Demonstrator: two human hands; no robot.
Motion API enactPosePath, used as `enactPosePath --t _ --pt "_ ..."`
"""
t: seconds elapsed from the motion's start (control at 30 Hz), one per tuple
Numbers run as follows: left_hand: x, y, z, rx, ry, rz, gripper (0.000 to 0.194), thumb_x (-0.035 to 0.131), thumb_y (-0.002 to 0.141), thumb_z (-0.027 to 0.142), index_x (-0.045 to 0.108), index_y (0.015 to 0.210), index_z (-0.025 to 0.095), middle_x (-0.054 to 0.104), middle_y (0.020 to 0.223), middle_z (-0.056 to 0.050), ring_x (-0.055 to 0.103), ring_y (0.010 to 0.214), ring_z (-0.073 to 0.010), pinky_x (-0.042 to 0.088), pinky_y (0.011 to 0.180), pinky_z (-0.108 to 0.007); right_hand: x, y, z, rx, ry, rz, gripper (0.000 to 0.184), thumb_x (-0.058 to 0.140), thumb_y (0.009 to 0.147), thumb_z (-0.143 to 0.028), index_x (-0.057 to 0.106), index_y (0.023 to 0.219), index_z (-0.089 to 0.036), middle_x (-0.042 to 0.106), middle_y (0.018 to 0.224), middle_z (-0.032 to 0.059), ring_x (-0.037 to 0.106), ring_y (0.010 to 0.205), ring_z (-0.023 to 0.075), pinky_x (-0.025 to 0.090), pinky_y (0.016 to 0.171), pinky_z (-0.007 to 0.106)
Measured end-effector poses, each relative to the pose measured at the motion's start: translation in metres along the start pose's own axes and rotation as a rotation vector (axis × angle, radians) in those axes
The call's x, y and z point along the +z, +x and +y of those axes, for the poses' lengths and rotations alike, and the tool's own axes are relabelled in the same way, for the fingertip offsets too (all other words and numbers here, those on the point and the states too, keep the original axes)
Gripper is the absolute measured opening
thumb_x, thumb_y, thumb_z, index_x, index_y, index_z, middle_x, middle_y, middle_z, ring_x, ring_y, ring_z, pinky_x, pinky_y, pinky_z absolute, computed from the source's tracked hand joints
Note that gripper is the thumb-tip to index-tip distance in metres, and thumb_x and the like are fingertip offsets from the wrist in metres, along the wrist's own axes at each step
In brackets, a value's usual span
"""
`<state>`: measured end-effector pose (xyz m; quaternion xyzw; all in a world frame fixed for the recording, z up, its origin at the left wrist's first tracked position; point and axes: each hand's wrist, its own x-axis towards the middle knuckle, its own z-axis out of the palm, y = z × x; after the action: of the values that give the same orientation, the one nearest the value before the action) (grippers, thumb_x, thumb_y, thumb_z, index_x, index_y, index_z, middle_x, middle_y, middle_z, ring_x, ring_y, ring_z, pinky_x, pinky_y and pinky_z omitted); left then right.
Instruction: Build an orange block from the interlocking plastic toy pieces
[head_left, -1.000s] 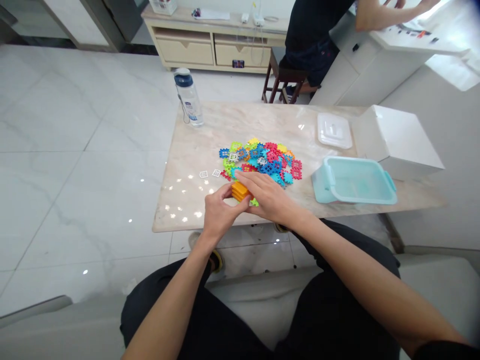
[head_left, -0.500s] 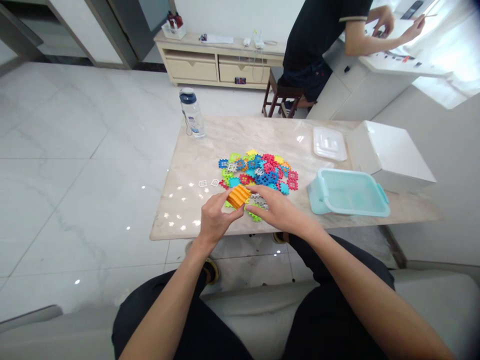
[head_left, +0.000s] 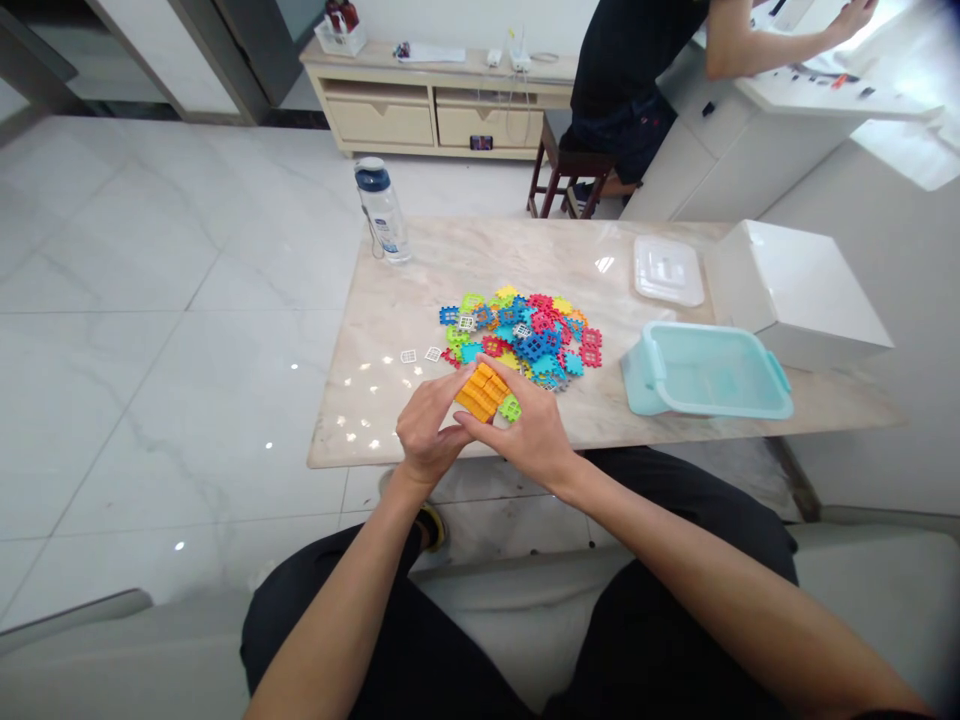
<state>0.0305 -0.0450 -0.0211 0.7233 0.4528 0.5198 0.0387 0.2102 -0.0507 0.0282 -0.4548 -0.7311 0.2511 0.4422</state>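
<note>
Marble-topped bench (head_left: 375, 420) on a white marble-tile floor (head_left: 150, 400), with left hand (head_left: 427, 435) and right hand (head_left: 521, 430) closed around a stack of orange plastic tiles (head_left: 480, 392) near the bench's front edge, just beside a heap of multicoloured tiles (head_left: 525, 335); pale teal tub (head_left: 705, 372) to the right, low cream cabinet (head_left: 375, 125) beyond.

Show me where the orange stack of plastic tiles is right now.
In the head view, the orange stack of plastic tiles is held between the left hand and right hand, at the near edge of the colourful tile pile, beside a loose green tile.
</note>
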Motion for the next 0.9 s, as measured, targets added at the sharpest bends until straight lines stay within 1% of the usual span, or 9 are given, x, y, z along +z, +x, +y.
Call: enactPosePath --t 0.23,0.33,0.43,0.5,0.6,0.67,0.77,0.83,0.9 --pt "-0.004 0.002 0.008 0.020 -0.044 0.003 0.056 0.083 0.092 0.062 0.077 0.131 0.022 0.084 0.124 -0.016 0.082 0.113 -0.0333 0.066 0.099 -0.047 0.000 -0.002 -0.006 -0.038 -0.007 0.046 0.064 0.083 0.095 -0.038 0.063 0.155 -0.028 0.077 0.141 0.0110 0.076 0.126 0.0309 0.061 0.112 0.047" --pt "-0.006 0.003 0.006 -0.033 -0.035 -0.033 0.055 0.080 0.092 0.065 0.080 0.126 0.022 0.085 0.121 -0.015 0.082 0.112 -0.0330 0.066 0.098 -0.046 0.000 -0.001 -0.004 -0.021 -0.018 0.019 0.066 0.084 0.096 -0.040 0.062 0.157 -0.028 0.076 0.142 0.0122 0.075 0.129 0.0321 0.059 0.115 0.050" --pt "-0.009 0.004 0.003 -0.076 -0.068 -0.037 0.056 0.081 0.090 0.066 0.081 0.124 0.022 0.085 0.122 -0.015 0.081 0.112 -0.0332 0.065 0.099 -0.046 -0.003 0.004 -0.002 -0.031 0.031 -0.058 0.073 0.087 0.093 -0.044 0.059 0.159 -0.029 0.074 0.146 0.0131 0.071 0.135 0.0331 0.056 0.118 0.051" --pt "-0.010 0.006 0.004 -0.155 -0.093 -0.030 0.055 0.086 0.086 0.063 0.081 0.122 0.022 0.085 0.120 -0.014 0.081 0.111 -0.0330 0.065 0.101 -0.046 -0.007 0.007 -0.001 -0.035 0.089 -0.110 0.074 0.088 0.093 -0.048 0.059 0.158 -0.028 0.072 0.149 0.0136 0.069 0.137 0.0333 0.055 0.119 0.051" --pt "-0.010 0.011 0.008 -0.353 -0.163 -0.041 0.052 0.092 0.079 0.052 0.082 0.119 0.021 0.085 0.114 -0.010 0.081 0.105 -0.0302 0.065 0.102 -0.043 -0.016 0.010 0.000 -0.007 0.174 -0.143 0.059 0.076 0.103 -0.047 0.061 0.156 -0.027 0.072 0.149 0.0134 0.072 0.133 0.0306 0.059 0.114 0.049" --pt "-0.007 0.014 0.009 -0.487 -0.304 -0.048 0.053 0.093 0.077 0.047 0.081 0.119 0.018 0.085 0.111 -0.009 0.081 0.102 -0.0284 0.065 0.101 -0.041 -0.022 0.012 0.003 -0.007 0.183 -0.166 0.054 0.070 0.107 -0.044 0.060 0.157 -0.028 0.071 0.150 0.0131 0.072 0.132 0.0299 0.061 0.112 0.049" --pt "-0.002 0.019 0.007 -0.650 -0.586 -0.063 0.054 0.092 0.078 0.047 0.080 0.120 0.015 0.085 0.113 -0.011 0.081 0.105 -0.0284 0.065 0.099 -0.040 -0.031 0.015 0.009 -0.104 0.059 -0.214 0.072 0.081 0.100 -0.046 0.052 0.164 -0.031 0.065 0.157 0.0142 0.064 0.144 0.0352 0.055 0.120 0.058" --pt "0.002 0.020 0.005 -0.739 -0.710 -0.114 0.055 0.092 0.079 0.049 0.080 0.119 0.014 0.084 0.116 -0.012 0.082 0.107 -0.0286 0.065 0.098 -0.039 -0.035 0.017 0.014 -0.195 -0.078 -0.246 0.086 0.085 0.096 -0.044 0.043 0.170 -0.034 0.060 0.163 0.0143 0.058 0.150 0.0383 0.050 0.124 0.064" --pt "0.004 0.020 0.003 -0.811 -0.769 -0.195 0.053 0.092 0.080 0.051 0.080 0.116 0.014 0.085 0.116 -0.012 0.082 0.106 -0.0281 0.066 0.096 -0.038 -0.037 0.018 0.018 -0.256 -0.196 -0.271 0.089 0.084 0.098 -0.038 0.038 0.173 -0.034 0.058 0.165 0.0143 0.055 0.152 0.0395 0.048 0.124 0.066"
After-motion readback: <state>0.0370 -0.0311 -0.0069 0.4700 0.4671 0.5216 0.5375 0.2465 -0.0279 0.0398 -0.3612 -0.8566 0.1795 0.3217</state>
